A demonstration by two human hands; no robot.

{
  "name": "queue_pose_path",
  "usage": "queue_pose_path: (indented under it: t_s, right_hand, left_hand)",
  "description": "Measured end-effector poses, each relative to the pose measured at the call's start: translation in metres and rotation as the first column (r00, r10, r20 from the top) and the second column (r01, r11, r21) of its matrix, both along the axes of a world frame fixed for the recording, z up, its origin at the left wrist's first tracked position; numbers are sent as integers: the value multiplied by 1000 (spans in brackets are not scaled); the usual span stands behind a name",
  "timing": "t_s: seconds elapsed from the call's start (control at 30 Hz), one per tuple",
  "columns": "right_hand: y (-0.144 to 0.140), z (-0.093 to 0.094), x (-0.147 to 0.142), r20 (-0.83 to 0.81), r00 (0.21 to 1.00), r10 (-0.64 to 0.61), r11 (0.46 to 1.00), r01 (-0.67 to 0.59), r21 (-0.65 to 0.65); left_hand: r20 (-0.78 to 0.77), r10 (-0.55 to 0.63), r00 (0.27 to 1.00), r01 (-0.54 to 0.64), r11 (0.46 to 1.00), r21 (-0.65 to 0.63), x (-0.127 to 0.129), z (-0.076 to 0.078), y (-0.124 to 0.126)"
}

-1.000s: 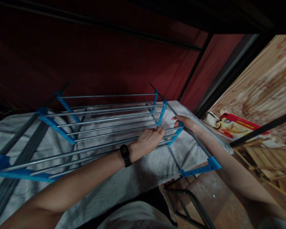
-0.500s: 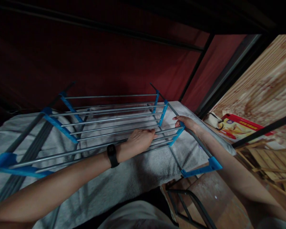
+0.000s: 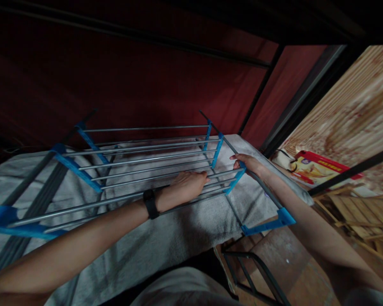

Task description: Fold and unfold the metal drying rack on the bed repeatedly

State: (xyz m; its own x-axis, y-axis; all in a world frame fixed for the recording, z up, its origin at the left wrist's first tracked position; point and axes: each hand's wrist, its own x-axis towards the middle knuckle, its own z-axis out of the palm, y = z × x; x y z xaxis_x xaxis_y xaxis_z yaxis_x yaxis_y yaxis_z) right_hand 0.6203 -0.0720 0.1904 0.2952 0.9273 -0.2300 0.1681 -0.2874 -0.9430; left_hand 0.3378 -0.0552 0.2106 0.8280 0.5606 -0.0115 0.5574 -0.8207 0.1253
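Observation:
A rack (image 3: 140,160) of thin metal tubes and blue plastic brackets lies on a grey cloth (image 3: 191,229). My left hand (image 3: 191,185), with a black watch (image 3: 150,204) on its wrist, is closed round a tube in the rack's right half; its fingertips are mostly hidden. At the right side, my right hand (image 3: 247,162) grips the side pole beside a blue bracket (image 3: 234,180). A lower blue bracket (image 3: 270,223) joins the near end of that pole, with no tubes fitted along it.
Several loose grey tubes (image 3: 25,229) lie at the left. A dark red wall (image 3: 130,85) stands behind the cloth. To the right are a red and yellow box (image 3: 322,165) and folded wooden slats (image 3: 364,212). A black metal frame (image 3: 258,272) stands below.
Both hands keep the same hold on the rack. The view has shifted very slightly, and the scene sits a little further left.

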Motion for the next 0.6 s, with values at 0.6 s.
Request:
queue_pose_path:
  t_s: [0.6]
  right_hand:
    - [2, -12, 15, 62, 998, 17, 999, -14, -47]
  left_hand:
    - [74, -43, 996, 41, 999, 30, -34, -5, -3]
